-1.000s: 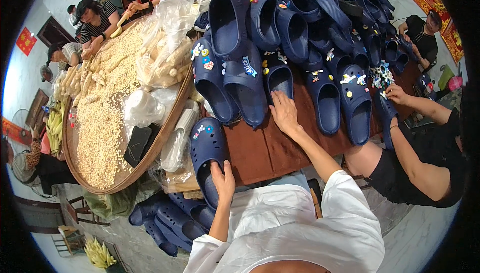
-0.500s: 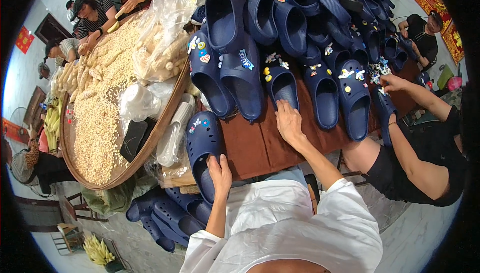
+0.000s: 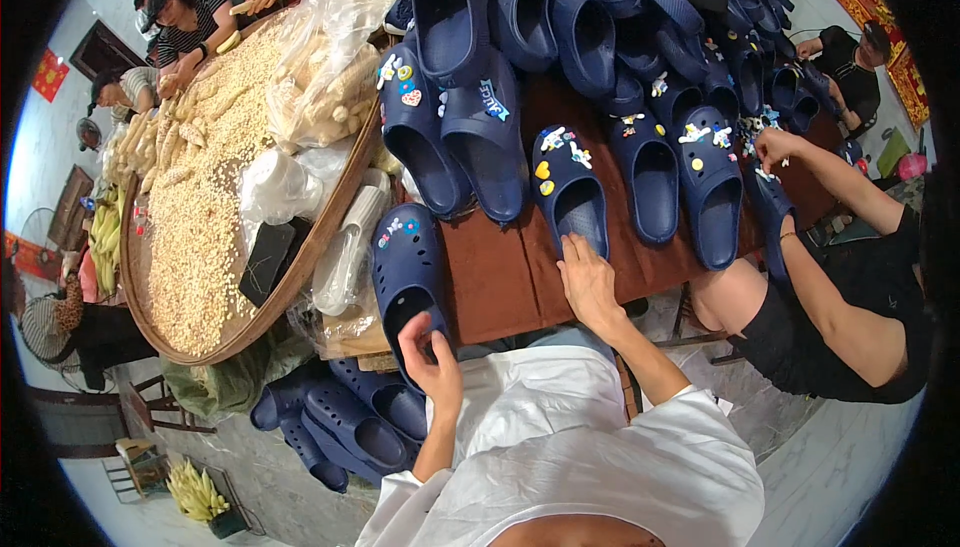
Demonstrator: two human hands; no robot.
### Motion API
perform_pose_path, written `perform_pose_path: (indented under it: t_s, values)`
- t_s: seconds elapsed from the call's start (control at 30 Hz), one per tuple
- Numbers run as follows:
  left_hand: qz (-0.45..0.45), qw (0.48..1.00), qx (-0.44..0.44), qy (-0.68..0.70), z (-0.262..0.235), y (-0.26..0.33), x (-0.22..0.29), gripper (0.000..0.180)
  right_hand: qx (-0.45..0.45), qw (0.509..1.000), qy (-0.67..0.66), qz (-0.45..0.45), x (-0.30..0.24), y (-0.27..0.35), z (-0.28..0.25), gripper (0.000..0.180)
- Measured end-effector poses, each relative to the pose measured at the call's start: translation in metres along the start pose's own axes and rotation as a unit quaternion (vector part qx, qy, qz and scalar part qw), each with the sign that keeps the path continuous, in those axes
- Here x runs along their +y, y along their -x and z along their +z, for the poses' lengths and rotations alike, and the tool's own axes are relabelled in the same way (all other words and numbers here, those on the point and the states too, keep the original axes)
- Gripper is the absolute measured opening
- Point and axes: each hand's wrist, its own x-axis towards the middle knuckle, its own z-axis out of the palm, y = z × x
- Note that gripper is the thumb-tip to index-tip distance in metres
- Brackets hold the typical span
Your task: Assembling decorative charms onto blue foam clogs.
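Note:
A navy clog [image 3: 410, 252] with small coloured charms on its toe lies at the table's left front, its heel toward me. Over its heel opening is my left hand [image 3: 434, 365], thumb and fingers apart and loosely curved. My right hand [image 3: 592, 287] grips the heel of another navy clog [image 3: 575, 182], which carries yellow and white charms and rests on the brown tabletop [image 3: 490, 287]. Just beyond, a clog [image 3: 480, 152] with a blue-and-white charm stands beside others. Two decorated clogs, one of them with white charms [image 3: 712, 197], lie to the right.
A big pile of navy clogs [image 3: 590, 37] covers the table's far side. At left stands a round tray [image 3: 335, 222] of corn kernels with plastic bags and a black phone [image 3: 268, 262]. More clogs [image 3: 350, 427] lie lower left. At right a co-worker's hands [image 3: 775, 152] handle a clog.
My right hand has drawn its clog toward me, away from the pile. My left hand has loosened from the left clog's heel, its fingers rising and spreading.

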Motion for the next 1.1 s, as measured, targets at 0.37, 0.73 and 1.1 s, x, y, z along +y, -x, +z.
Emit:
perform_pose_path:
  t_s: [0.37,0.73,1.1]
  values:
    - [-0.058,0.973,-0.210,0.078,0.068,0.003,0.025,0.026,-0.107,0.994,0.015,0.036,-0.025,0.035,-0.009,0.042]
    - [-0.133,0.954,-0.250,0.095,0.124,-0.014,-0.012,0.034,-0.116,0.993,0.012,-0.010,-0.056,0.071,-0.027,0.028]
    - [-0.026,0.972,-0.233,-0.011,0.138,-0.023,-0.010,0.025,-0.209,0.973,-0.098,0.013,-0.049,0.058,-0.058,0.029]
